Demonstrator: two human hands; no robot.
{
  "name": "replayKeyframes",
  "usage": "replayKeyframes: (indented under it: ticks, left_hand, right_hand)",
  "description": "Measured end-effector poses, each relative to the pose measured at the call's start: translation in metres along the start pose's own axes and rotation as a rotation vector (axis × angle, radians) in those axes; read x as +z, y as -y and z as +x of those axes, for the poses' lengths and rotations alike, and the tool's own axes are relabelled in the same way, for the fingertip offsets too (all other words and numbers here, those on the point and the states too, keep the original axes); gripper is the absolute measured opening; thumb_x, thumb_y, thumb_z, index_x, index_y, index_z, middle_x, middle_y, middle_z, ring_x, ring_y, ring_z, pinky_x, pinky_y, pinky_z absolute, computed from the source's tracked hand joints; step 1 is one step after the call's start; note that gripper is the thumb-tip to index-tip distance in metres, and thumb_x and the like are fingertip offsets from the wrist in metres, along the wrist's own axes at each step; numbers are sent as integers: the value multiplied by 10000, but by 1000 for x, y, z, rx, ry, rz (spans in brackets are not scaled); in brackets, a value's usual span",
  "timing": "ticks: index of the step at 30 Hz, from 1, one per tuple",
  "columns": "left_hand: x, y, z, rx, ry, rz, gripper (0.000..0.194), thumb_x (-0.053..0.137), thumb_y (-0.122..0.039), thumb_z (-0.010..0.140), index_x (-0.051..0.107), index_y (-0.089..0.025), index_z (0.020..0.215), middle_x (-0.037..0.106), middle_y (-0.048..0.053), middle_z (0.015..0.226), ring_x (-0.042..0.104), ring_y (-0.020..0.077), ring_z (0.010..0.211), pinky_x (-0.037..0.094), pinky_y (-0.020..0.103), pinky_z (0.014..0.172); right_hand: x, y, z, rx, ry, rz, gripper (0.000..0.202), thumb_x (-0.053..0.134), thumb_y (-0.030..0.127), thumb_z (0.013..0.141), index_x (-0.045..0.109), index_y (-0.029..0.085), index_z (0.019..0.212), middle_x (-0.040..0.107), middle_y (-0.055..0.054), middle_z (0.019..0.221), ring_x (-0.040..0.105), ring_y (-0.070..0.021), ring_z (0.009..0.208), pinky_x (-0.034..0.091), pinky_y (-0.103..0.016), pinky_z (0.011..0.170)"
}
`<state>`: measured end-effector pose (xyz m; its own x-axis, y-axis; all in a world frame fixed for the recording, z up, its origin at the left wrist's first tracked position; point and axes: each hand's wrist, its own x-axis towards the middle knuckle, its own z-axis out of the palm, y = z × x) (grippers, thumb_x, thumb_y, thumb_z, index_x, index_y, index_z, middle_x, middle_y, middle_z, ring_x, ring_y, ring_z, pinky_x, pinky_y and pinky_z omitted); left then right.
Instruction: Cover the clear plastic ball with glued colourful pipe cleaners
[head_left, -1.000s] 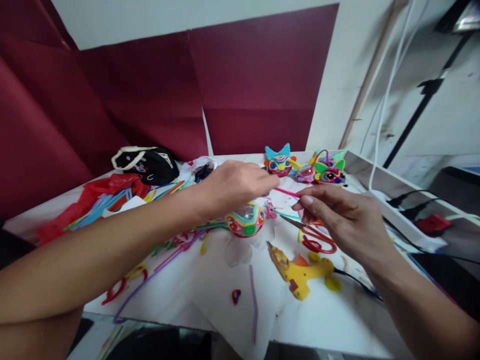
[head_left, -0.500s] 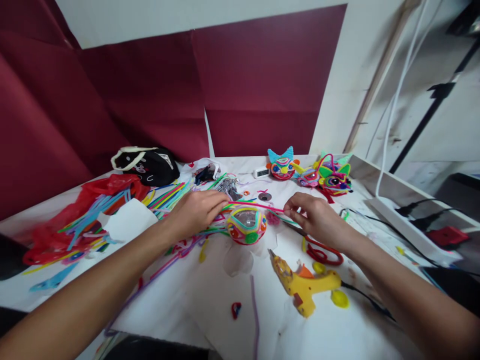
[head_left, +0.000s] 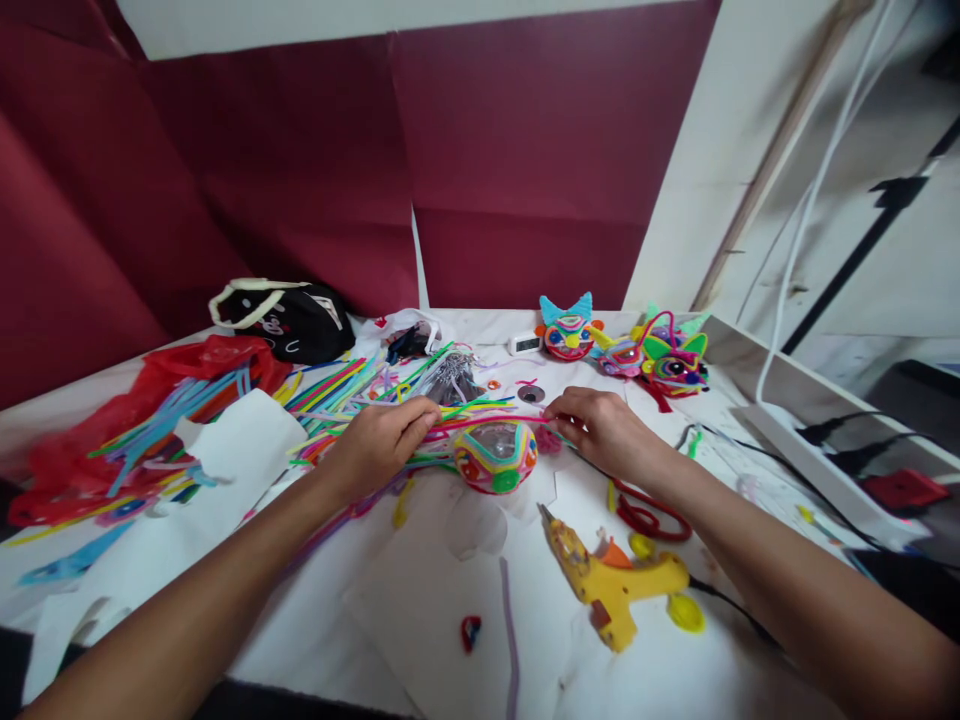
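Note:
A pink pipe cleaner (head_left: 517, 418) is stretched between my two hands, just behind a round ornament. My left hand (head_left: 386, 440) pinches its left end, and my right hand (head_left: 596, 428) pinches its right end. The ornament (head_left: 504, 480) is wrapped in coloured strips, with a clear top and a green dot in front, and it sits on the table between the hands. A pile of loose pipe cleaners (head_left: 337, 395) lies around and behind my left hand. Closer to me than the right hand are red-handled scissors (head_left: 652, 512), their blades partly hidden.
A yellow glue gun (head_left: 619, 590) lies front right, its cord running right. A purple pipe cleaner (head_left: 509, 630) lies in front. Finished colourful ornaments (head_left: 568, 335), a small white digital display (head_left: 524, 344) and a black bag (head_left: 292, 325) stand at the back. A power strip (head_left: 832, 480) is at right.
My hands have drawn a little closer together, the right one moving left along with the pink pipe cleaner. The left hand has shifted slightly left and down. The view has shifted slightly.

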<state>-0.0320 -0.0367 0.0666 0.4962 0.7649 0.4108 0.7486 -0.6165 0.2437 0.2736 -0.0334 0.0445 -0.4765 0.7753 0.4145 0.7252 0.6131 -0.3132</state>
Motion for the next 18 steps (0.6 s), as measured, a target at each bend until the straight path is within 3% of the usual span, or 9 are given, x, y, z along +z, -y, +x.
replayKeyframes:
  ticks: [8,12,15,18]
  left_hand:
    - [12,11,-8,-108,-155,-85,256,550,-381,893,743,-214,875,755,-6,757,569,115,549,405,217,557]
    - [12,7,-8,-180,-236,-195,223,629,-391,839,759,-210,831,679,-20,597,486,104,480,352,209,473]
    - [7,-1,-10,-247,-218,-367,228,660,-409,824,735,-194,814,614,-30,520,481,101,460,346,198,441]
    - [-2,-17,-14,-304,-145,-584,242,630,-430,861,679,-195,830,640,-35,566,465,80,412,357,187,405]
  right_hand:
    - [6,-2,2,15,-21,131,170,563,87,855,710,169,879,714,-60,855,641,-164,740,472,-266,694]
    - [2,4,0,-31,-2,23,198,523,87,871,705,166,870,688,-76,852,634,-182,768,468,-286,708]
    - [-8,11,-3,-53,-28,-17,196,509,120,885,697,164,853,661,-78,830,609,-184,752,459,-303,698]
    - [-25,17,-7,35,-153,205,119,574,192,869,671,181,800,656,-43,780,595,-162,710,455,-287,653]
